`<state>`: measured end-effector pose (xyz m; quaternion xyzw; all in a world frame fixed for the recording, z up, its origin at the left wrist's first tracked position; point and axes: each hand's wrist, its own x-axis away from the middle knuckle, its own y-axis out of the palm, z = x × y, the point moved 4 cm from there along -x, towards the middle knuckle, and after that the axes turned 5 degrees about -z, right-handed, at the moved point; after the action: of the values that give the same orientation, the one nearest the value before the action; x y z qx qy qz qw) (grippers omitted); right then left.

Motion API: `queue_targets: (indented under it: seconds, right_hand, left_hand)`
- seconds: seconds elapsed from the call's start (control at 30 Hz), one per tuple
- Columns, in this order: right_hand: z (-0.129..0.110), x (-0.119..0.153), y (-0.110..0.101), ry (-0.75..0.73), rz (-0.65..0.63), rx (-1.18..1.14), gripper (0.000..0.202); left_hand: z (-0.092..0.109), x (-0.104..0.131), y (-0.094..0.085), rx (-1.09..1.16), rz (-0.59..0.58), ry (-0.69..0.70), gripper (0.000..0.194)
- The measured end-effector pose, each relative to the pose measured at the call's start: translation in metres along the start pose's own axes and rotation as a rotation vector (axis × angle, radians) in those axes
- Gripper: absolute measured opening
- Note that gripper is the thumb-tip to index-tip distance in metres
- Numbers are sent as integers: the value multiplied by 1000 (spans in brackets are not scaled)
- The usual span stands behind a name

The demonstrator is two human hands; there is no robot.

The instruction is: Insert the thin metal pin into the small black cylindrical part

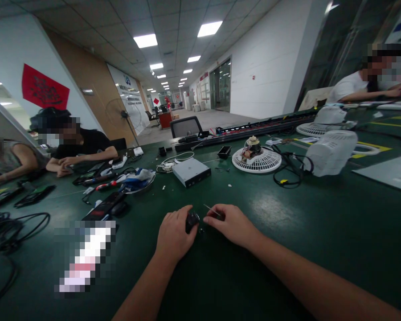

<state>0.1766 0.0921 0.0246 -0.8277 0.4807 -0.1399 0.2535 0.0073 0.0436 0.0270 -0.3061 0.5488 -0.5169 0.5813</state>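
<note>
Near the middle of the green table (240,276), my left hand (172,232) is closed around a small black rounded object (191,221) with a shiny rim on its right side. Its exact kind is hard to make out. Just to the right, my right hand (233,225) pinches a thin metal rod-like piece (211,210) that points up and left. The rod is apart from the black object. A tiny shiny bit (201,231) shows between the hands. Beyond them lies a silver optical disc drive (191,170) with a black front.
A white fan grille with a motor (257,159) and a white plastic housing (332,154) stand right of the drive. A small black tray (224,152) lies behind. Tools, cables and a phone (105,206) lie to the left. Co-workers (82,147) sit around the table.
</note>
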Motion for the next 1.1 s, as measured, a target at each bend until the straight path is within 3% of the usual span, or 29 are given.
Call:
queue_targets:
  seconds: [0.13, 0.3, 0.43, 0.6, 0.67, 0.83, 1.1]
  right_hand:
    - [-11, 7, 12, -100, -40, 274, 35]
    - [-12, 5, 18, -123, -69, 418, 11]
    - [-8, 3, 12, -124, -32, 215, 12]
    - [3, -7, 12, -20, 16, -443, 13]
    - [3, -8, 13, -54, 12, -571, 14]
    - [1, -5, 10, -113, 32, -503, 23]
    - [-4, -1, 6, -165, 75, -392, 21]
  left_hand:
    - [1, -1, 4, -33, -65, -45, 37]
    - [-1, -2, 6, -5, -42, -27, 37]
    - [-4, -2, 2, 32, 16, 45, 35]
    - [5, 0, -6, 96, 101, 248, 39]
    - [10, 2, -9, 108, 146, 313, 36]
    - [11, 3, -11, 94, 233, 332, 36]
    - [3, 3, -8, 106, 239, 286, 40]
